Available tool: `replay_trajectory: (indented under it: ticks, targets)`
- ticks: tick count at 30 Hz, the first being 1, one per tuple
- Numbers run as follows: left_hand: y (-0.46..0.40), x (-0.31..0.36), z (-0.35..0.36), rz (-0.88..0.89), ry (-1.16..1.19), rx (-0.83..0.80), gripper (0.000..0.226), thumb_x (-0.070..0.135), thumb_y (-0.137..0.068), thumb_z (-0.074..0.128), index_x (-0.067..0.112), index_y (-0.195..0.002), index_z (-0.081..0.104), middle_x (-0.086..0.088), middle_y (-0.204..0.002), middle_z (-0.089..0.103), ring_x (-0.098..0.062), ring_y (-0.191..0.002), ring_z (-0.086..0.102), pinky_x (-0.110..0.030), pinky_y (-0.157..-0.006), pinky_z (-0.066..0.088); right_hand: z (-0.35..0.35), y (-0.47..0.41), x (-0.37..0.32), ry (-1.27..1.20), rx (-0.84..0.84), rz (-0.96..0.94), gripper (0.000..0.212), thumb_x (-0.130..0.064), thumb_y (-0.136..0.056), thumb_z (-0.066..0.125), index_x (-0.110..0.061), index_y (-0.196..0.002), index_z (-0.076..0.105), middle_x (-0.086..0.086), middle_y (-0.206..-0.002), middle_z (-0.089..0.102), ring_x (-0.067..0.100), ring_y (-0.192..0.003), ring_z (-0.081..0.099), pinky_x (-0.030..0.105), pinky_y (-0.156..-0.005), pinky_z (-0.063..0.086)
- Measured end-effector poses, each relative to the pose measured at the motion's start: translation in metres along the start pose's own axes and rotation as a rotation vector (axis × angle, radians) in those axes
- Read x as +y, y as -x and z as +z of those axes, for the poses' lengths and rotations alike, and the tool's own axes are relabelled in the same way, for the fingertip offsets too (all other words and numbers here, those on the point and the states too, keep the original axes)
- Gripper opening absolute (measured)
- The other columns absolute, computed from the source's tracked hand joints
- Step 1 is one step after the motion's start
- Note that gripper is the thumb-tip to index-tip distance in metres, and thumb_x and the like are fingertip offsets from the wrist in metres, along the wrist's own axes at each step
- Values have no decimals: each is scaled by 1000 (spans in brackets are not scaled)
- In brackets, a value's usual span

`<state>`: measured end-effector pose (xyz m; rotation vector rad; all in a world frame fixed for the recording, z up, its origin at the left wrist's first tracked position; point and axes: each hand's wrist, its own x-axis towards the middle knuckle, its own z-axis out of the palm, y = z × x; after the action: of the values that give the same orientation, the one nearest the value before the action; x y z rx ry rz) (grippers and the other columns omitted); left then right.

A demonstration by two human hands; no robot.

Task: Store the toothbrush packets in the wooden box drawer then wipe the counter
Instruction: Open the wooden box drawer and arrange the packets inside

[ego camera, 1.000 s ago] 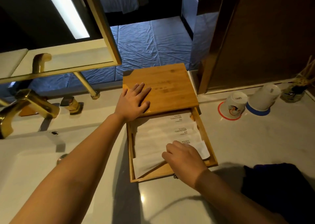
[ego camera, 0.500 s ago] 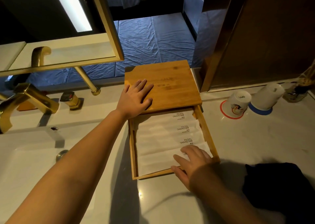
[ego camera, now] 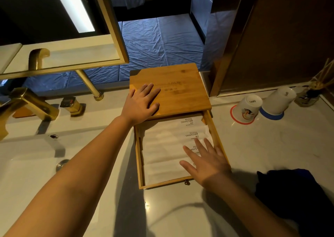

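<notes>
A flat wooden box stands on the white counter, with its drawer pulled out toward me. Several white toothbrush packets printed "BRUSHING TEETH" lie stacked flat inside the drawer. My left hand presses flat on the box top near its front left corner. With straight, spread fingers, my right hand lies over the packets at the drawer's front right. A small brass knob shows on the drawer front. A dark blue cloth lies crumpled on the counter to the right.
A white basin with a gold faucet fills the left side. Two upturned paper cups on coasters and a reed diffuser stand at the back right. A gold-framed mirror hangs above the basin.
My right hand uncurled from the front packet and now lies flat and spread over the packets, slightly further into the drawer. The left hand stayed on the box top.
</notes>
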<state>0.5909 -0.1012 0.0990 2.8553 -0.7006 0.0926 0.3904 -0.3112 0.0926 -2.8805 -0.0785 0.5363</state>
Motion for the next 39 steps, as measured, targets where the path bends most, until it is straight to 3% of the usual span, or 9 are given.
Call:
replay_trajectory:
  ticks: [4,7,10,12,14,17,23,31,39]
  targets:
    - [0,0,0,-3,-1,-5,60,55,-88,27,36,-145,25,0,-158,21,-20,-146,15,-47,-115,10,9,1,4,22,-59,15,107,-80,-42,-35,-49,-141,-5,-7,-158,-8,22,-145,-10,42,-116,5]
    - [0,1,0,-6,0,-2,60,55,-88,27,36,-145,26,0,-158,22,-20,-146,15,-47,-115,11,1,9,0,-9,36,-14,90,-77,-59,-20,-46,-142,-3,-10,-154,-14,20,-145,-10,40,-116,8]
    - [1,1,-1,-5,1,3,59,54,-89,28,36,-145,26,0,-158,22,-20,-146,15,-47,-115,11,-2,26,1,-184,396,-163,55,-54,-93,22,-25,-132,48,2,-144,43,17,-135,38,25,-107,31]
    - [1,1,-2,-3,2,4,59,53,-89,28,35,-145,27,0,-158,22,-20,-146,15,-46,-115,11,6,48,4,-469,554,-158,31,-35,-92,36,-26,-85,65,-3,-87,68,4,-86,59,6,-78,41]
    - [1,2,-2,-4,0,6,59,53,-89,29,35,-145,27,0,-157,22,-20,-146,15,-46,-114,12,17,65,3,-871,405,31,33,-29,-90,43,-27,-59,53,-3,-58,57,8,-57,53,7,-51,38]
    - [0,2,-2,-1,-5,0,60,53,-89,28,34,-145,26,-1,-158,22,-20,-146,15,-46,-114,13,34,70,0,-1200,-18,367,44,-18,-96,45,-19,-55,61,-5,-45,59,4,-42,51,13,-40,39]
    - [2,4,-4,-4,-3,-8,60,53,-88,28,34,-145,27,-1,-158,22,-20,-146,15,-45,-114,12,24,50,-9,-1634,-435,531,30,-36,-95,41,-14,-98,62,8,-98,73,22,-75,73,27,-54,54]
    - [0,1,-2,2,1,-7,60,54,-88,27,35,-145,25,0,-158,22,-20,-146,15,-46,-114,12,9,44,-17,-1446,-366,457,25,-25,-94,50,-8,-92,68,6,-82,77,16,-69,71,23,-59,54]
    - [0,0,0,-2,-6,-11,60,55,-88,26,36,-145,25,0,-158,21,-20,-146,15,-46,-114,11,19,42,-26,-1519,-282,491,24,-19,-93,52,-11,-76,67,-4,-52,67,6,-47,60,14,-44,44]
